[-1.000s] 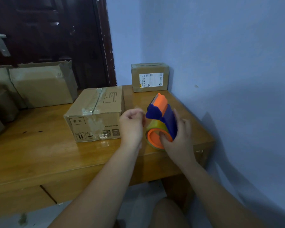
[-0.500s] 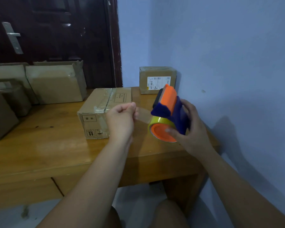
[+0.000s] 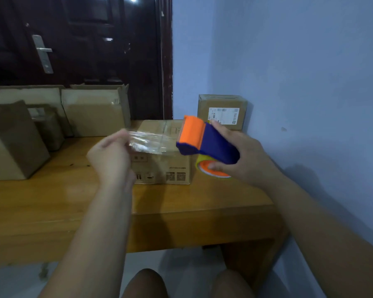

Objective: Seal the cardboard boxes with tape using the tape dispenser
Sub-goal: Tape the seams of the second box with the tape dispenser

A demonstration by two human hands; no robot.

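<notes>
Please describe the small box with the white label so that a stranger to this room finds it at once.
Follow the wooden table back to its far right end, in the corner of the blue wall, right of the dark door. A small cardboard box stands there. Alone among the boxes, it shows a large white printed label on its front.

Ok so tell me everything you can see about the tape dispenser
The tape dispenser looks like plastic: a dark blue body with an orange head at its upper left end and a roll on an orange core underneath. It is held in the air above the table, tilted, head pointing left. The right hand grips it, thumb on the core. A clear strip of tape runs from the head to the left hand, which pinches its end.
</notes>
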